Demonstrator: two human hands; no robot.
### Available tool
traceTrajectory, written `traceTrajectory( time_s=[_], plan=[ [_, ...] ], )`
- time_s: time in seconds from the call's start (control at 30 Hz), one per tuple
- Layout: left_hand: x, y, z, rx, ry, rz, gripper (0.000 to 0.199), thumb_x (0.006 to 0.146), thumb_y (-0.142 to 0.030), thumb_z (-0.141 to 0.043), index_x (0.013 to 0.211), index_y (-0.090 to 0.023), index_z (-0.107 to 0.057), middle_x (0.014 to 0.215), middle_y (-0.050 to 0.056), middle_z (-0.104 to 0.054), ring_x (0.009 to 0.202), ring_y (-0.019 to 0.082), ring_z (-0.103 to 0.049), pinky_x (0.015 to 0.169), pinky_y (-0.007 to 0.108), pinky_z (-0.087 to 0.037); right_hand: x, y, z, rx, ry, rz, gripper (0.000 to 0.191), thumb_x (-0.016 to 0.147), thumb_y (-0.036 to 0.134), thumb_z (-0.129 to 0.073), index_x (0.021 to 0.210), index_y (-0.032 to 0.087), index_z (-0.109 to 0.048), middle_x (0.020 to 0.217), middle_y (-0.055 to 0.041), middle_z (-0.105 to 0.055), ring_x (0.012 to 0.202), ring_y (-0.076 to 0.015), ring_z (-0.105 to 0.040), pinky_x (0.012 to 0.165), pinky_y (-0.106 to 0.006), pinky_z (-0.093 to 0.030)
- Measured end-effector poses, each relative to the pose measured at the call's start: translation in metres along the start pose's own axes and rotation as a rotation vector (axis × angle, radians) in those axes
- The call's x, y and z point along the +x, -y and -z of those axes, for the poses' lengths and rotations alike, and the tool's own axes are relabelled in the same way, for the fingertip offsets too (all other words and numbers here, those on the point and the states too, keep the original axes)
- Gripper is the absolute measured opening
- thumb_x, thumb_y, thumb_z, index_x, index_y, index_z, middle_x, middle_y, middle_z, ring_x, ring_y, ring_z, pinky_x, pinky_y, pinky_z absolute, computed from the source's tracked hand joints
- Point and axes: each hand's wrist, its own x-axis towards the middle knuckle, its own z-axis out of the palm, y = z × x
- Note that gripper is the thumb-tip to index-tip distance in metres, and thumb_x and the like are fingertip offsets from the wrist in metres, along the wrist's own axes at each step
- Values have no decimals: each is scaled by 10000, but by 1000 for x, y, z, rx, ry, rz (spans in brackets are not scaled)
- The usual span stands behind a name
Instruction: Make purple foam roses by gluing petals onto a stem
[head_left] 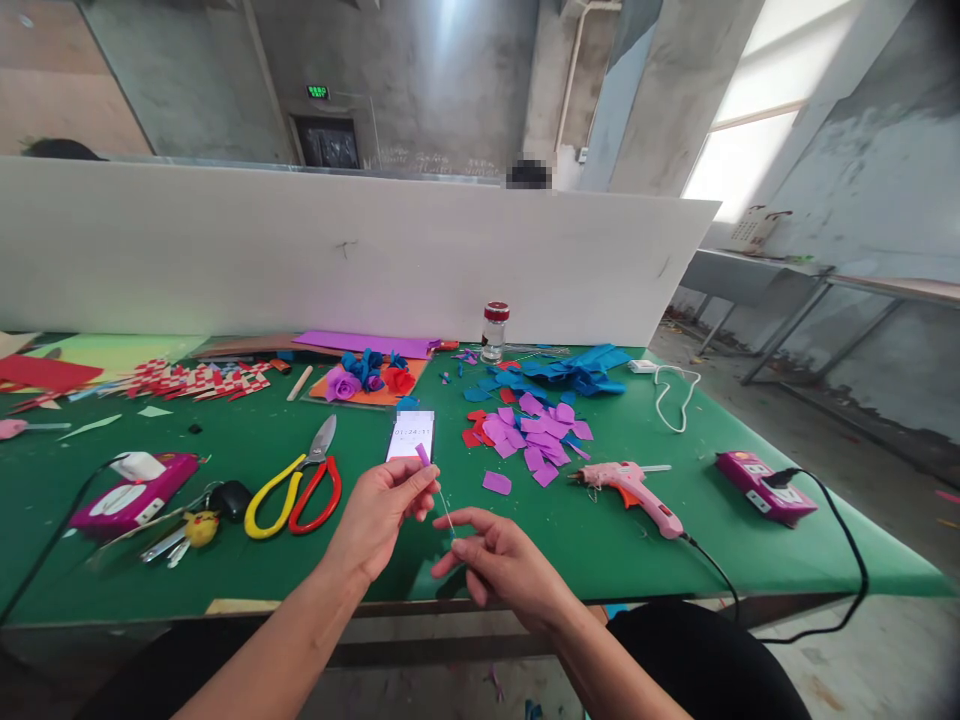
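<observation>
Between the thumb and fingers of my left hand [386, 505] is a small purple paper strip [423, 455], at the upper end of a thin wire [446, 508]. The wire slants down to my right hand [502, 560], whose thumb and fingers close around its lower end. Just behind my left hand lies a phone [411, 432] with a timer on its screen. A single purple paper petal [496, 483] lies beyond my right hand, in front of a pile of purple petals [544, 430] with red and blue pieces around it.
Scissors [300, 480] and keys [191, 525] lie left; a pink glue gun [630, 490] with a cord lies right. Purple power strips [142, 495] sit at both sides. Paper flowers [367, 375], blue paper [585, 370] and a jar [494, 332] stand before a white board [337, 250].
</observation>
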Motion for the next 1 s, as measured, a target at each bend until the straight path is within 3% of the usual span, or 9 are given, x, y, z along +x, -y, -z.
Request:
traceTrajectory(
  time_s=[0.3,0.43,0.53,0.7,0.83,1.0],
  plan=[
    [-1,-3,4,66,0,-3,261,703,-381,-748,743,-132,-683,716,50,-668,566,105,-563,498,209,-400,1,-6,5,-43,14,38,413,851,470,-559,1111,153,-606,690,-36,-722,373,-36,-268,407,-193,-178],
    [-2,-2,1,116,-6,-33,256,714,-385,-734,735,-135,-685,730,62,-682,561,114,-570,491,216,-395,3,-5,4,-84,-53,92,408,858,515,-539,1052,161,-602,656,-10,-688,400,-56,-373,420,-193,-238],
    [-6,-2,-6,153,23,-45,238,710,-369,-736,696,-139,-676,657,41,-662,538,112,-554,487,216,-384,5,0,4,68,-42,70,374,830,513,-587,916,151,-626,635,4,-643,421,-51,-390,434,-193,-251],
    [-15,-7,-14,140,126,18,234,719,-352,-731,660,-141,-650,568,18,-626,513,109,-542,498,216,-374,5,4,6,361,95,-40,321,778,446,-692,801,133,-625,551,47,-529,396,-24,-208,410,-206,-95],
    [-17,-11,-12,122,163,64,225,731,-344,-724,672,-136,-659,590,28,-633,516,103,-534,492,209,-359,3,1,7,366,113,-28,303,795,433,-689,823,138,-628,550,42,-543,400,-24,-173,416,-214,-77],
    [-12,-8,-9,142,106,35,252,712,-370,-740,681,-130,-669,559,5,-586,464,75,-465,443,191,-298,4,0,4,309,15,52,293,784,393,-710,918,142,-642,603,22,-599,414,-24,-239,426,-207,-106]
  ],
)
